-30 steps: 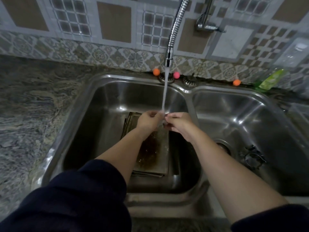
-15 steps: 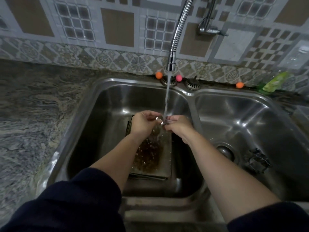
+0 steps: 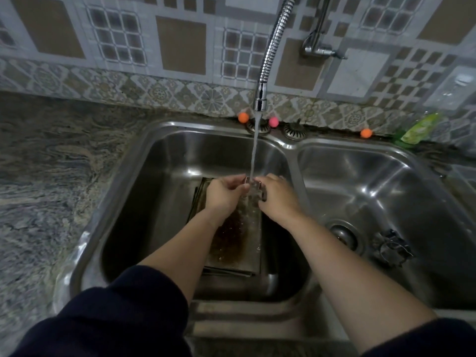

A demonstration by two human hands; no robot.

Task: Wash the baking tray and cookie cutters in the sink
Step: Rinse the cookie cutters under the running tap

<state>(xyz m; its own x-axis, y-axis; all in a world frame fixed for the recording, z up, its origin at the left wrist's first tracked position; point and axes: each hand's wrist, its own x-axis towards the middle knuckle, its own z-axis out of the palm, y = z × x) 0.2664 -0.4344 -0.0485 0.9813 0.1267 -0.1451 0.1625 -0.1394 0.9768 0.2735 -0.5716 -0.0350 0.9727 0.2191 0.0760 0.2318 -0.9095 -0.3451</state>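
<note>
My left hand [image 3: 223, 194] and my right hand [image 3: 277, 198] together hold a small metal cookie cutter [image 3: 253, 188] under the running water from the faucet [image 3: 260, 97]. Most of the cutter is hidden by my fingers. Below the hands, a rectangular baking tray [image 3: 239, 243] with brown grime lies on the floor of the left sink basin [image 3: 164, 181]. More metal cookie cutters [image 3: 392, 247] sit on the floor of the right basin [image 3: 386, 186], beside its drain [image 3: 343, 234].
A granite counter [image 3: 51, 176] spreads left of the sink. Two strainer caps [image 3: 292, 130] and small orange and pink balls [image 3: 243, 117] rest along the back rim. A green bottle [image 3: 418, 127] lies at the back right. A wall tap [image 3: 319, 48] is mounted above.
Both hands stay under the stream and turn the cutter slightly between the fingers. The view has tilted a little, so the sink sits lower in the frame.
</note>
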